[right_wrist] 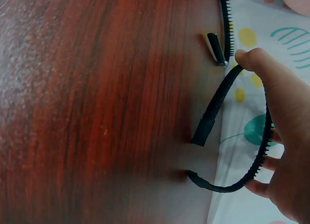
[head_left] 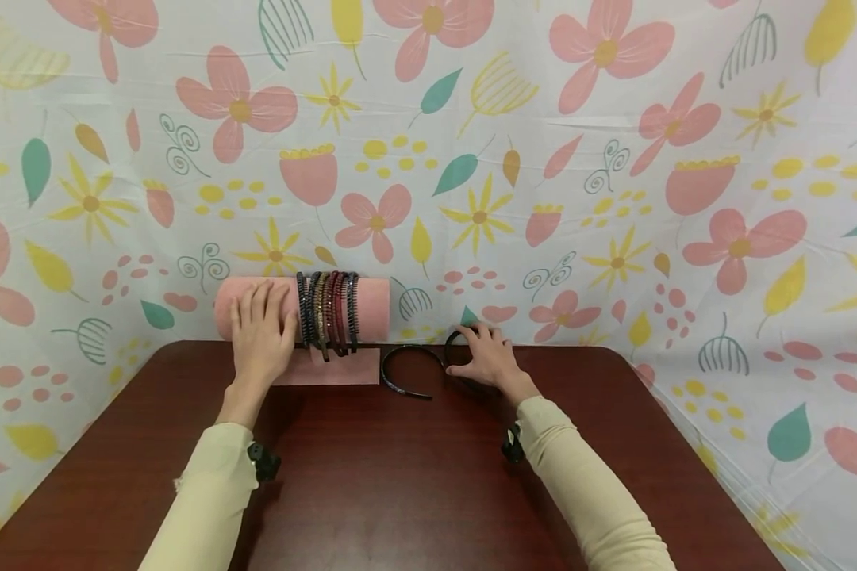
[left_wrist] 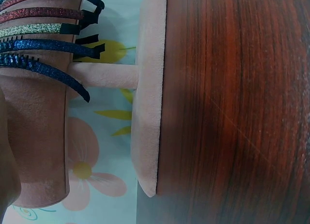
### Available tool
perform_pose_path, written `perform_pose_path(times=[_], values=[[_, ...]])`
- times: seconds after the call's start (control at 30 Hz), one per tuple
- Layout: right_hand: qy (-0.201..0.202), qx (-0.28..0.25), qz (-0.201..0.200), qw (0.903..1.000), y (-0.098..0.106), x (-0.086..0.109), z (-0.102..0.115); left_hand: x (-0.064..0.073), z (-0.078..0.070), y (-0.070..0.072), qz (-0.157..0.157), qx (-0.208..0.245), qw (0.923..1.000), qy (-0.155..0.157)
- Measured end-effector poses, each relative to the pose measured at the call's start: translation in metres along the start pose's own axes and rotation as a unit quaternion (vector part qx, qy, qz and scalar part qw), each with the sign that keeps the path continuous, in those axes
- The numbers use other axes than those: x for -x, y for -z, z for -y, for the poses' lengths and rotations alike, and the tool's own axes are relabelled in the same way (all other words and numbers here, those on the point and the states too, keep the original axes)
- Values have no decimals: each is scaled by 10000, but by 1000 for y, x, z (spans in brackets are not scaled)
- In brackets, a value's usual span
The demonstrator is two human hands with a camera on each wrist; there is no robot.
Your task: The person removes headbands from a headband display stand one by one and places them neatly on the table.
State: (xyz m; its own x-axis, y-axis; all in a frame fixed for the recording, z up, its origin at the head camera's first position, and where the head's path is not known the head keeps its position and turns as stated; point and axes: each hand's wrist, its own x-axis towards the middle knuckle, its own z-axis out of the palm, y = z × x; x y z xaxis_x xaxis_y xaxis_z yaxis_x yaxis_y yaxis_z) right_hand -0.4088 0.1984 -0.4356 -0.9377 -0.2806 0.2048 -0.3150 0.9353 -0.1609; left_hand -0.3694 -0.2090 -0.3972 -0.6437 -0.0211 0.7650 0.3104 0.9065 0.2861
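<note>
My left hand [head_left: 260, 333] rests on the left end of a pink padded roll [head_left: 373, 308], fingers laid over its top. Several glittery headbands [head_left: 336, 309] in blue, gold, red and dark tones sit around the roll's middle. In the left wrist view, a post joins the roll to a pink base [left_wrist: 147, 112]. On the right, my right hand [head_left: 489, 357] grips a black toothed headband [right_wrist: 264, 149], thumb on one side and fingers on the other. Its ends point down at the table. Another dark headband [head_left: 386, 366] lies just left of that hand.
The dark reddish wooden table [head_left: 393, 476] reflects light. Right behind its back edge hangs a white cloth [head_left: 614, 198] printed with flowers and leaves. The holder stands at the back left of the table, close to the cloth.
</note>
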Motion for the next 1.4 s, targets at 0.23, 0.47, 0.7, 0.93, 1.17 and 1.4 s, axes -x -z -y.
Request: perform_pose_path(times=[0.23,0.47,0.7,0.93,1.17,1.4], values=[[-106,60,229,9997,-7,-2,-4,0,-2,0,-109,20,9999,-57],[-196,-219,499,9983,-13,-3,-8,-1,-3,-1,-69,46,10000,-35],[70,-564,733,9957,-17,-1,-13,-2,-3,-3,-101,16,9999,-70],[268,-598,1019,9926,-16,-5,-8,0,0,-1,-62,1,10000,-34],[216,-541,1084,9924,-17,-3,-5,0,1,0,-56,21,10000,-5],[330,-402,349,9980,-14,-4,-2,0,0,-2,-102,26,9999,-38]])
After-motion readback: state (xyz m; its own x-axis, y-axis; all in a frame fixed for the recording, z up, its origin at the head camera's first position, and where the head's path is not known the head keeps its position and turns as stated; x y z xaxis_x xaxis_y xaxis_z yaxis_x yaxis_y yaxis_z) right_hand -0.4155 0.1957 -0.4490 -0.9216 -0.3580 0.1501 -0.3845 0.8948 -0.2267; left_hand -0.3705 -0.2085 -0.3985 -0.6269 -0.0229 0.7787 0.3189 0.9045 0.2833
